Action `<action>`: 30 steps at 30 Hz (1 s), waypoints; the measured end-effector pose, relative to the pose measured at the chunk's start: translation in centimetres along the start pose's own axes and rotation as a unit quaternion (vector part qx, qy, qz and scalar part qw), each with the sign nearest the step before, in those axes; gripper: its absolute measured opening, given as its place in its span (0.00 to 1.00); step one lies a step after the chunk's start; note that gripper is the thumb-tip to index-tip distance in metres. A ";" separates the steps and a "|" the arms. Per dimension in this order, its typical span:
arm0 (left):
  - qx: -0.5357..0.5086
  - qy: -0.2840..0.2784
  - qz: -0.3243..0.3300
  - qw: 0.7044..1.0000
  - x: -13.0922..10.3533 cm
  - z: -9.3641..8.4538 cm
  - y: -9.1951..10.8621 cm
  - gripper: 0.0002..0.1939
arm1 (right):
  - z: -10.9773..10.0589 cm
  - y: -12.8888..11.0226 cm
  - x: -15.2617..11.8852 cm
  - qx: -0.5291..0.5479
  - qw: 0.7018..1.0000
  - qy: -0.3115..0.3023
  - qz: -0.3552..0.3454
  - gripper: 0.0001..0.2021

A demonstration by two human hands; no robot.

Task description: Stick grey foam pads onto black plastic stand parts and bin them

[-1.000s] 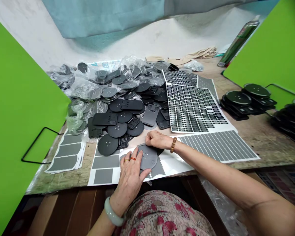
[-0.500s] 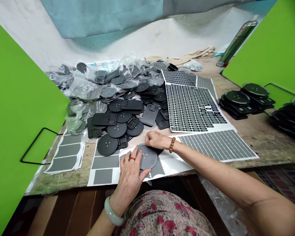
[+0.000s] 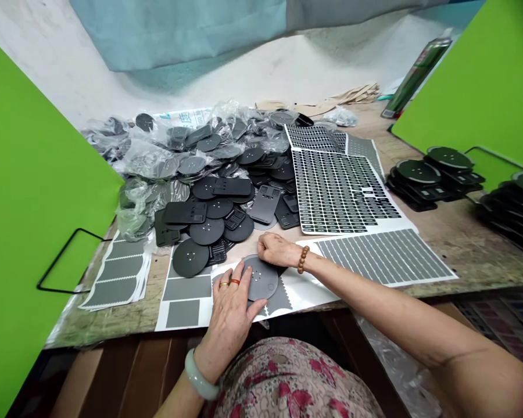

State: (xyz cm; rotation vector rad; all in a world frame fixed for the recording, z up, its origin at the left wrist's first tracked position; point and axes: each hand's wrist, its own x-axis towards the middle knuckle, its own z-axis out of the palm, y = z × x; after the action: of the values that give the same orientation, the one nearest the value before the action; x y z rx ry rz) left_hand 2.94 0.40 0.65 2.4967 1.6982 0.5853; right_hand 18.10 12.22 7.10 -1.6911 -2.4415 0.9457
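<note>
A dark grey round disc [image 3: 264, 277] with small holes near its middle lies on a white-backed sheet [image 3: 318, 287] at the table's front edge. My left hand [image 3: 232, 296] lies over the disc's left side, its fingers spread and the thumb along the lower rim. At the disc's far edge, my right hand [image 3: 278, 248] is closed, with the fingers curled in and pressed down. Whatever those fingertips pinch, if anything, is hidden. A dark piece shows partly beneath the right wrist. Grey sticker patches [image 3: 187, 287] with zigzag edges show on a sheet left of my left hand.
Black discs and rectangular plates [image 3: 207, 230] are heaped beyond my hands, many in clear plastic bags [image 3: 152, 157]. Label sheets [image 3: 344, 191] lie to the right. Stacked black stands [image 3: 418, 174] and a spray can [image 3: 418, 75] are farther right. Green panels [image 3: 21, 191] flank the table.
Both hands hold almost the same pose on the disc. The whole view has shifted very slightly; nothing else has visibly moved.
</note>
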 end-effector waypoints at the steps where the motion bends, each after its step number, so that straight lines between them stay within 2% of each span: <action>1: -0.001 -0.001 -0.001 1.000 0.0 0.0 0.0 0.28 | 0.1 0.1 0.0 0.006 1.000 0.003 -0.003 0.08; 4: -0.003 -0.006 -0.009 1.000 0.1 -0.2 0.1 0.28 | 0.3 0.5 0.1 0.033 0.999 0.016 -0.016 0.06; 7: -0.010 -0.005 -0.021 1.000 0.4 -0.6 0.3 0.27 | 0.2 1.2 -0.3 0.060 0.997 0.043 -0.025 0.09; 10: -0.014 0.005 -0.030 0.999 1.1 -1.1 0.5 0.26 | -0.1 2.3 -1.7 0.126 0.985 0.116 -0.031 0.07; 13: -0.024 0.000 -0.041 0.999 2.4 -1.6 0.6 0.24 | 0.2 3.8 -4.1 0.227 0.958 0.175 -0.026 0.02; 14: -0.036 -0.003 -0.051 0.998 2.9 -1.7 0.6 0.23 | 0.7 4.2 -5.0 0.261 0.951 0.166 -0.016 0.01; 16: -0.090 -0.005 -0.085 0.992 3.9 -1.8 0.3 0.20 | 1.9 5.0 -6.7 0.336 0.934 0.120 0.013 0.06; 19: -0.186 -0.009 -0.131 0.974 5.3 -1.6 -0.5 0.16 | 4.5 5.2 -8.6 0.443 0.893 0.068 0.034 0.12; 22: -0.235 -0.016 -0.150 0.960 6.2 -1.3 -1.3 0.12 | 7.0 4.4 -9.2 0.533 0.843 0.062 0.047 0.16; 25: -0.286 -0.019 -0.178 0.941 6.6 -1.2 -1.6 0.09 | 8.5 3.3 -8.8 0.592 0.800 0.084 0.052 0.19; 27: -0.325 -0.018 -0.200 0.924 6.4 -1.5 -1.6 0.08 | 8.9 2.8 -8.5 0.604 0.789 0.106 0.048 0.19; 30: -0.382 -0.020 -0.230 0.895 5.7 -2.2 -1.5 0.10 | 8.0 2.7 -8.0 0.584 0.801 0.128 0.035 0.15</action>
State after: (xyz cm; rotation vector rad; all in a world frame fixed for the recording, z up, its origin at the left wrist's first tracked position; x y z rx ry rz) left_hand 2.68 5.77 3.83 1.4968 1.5404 0.9068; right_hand 20.87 2.24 1.77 -1.2392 -1.0782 1.5847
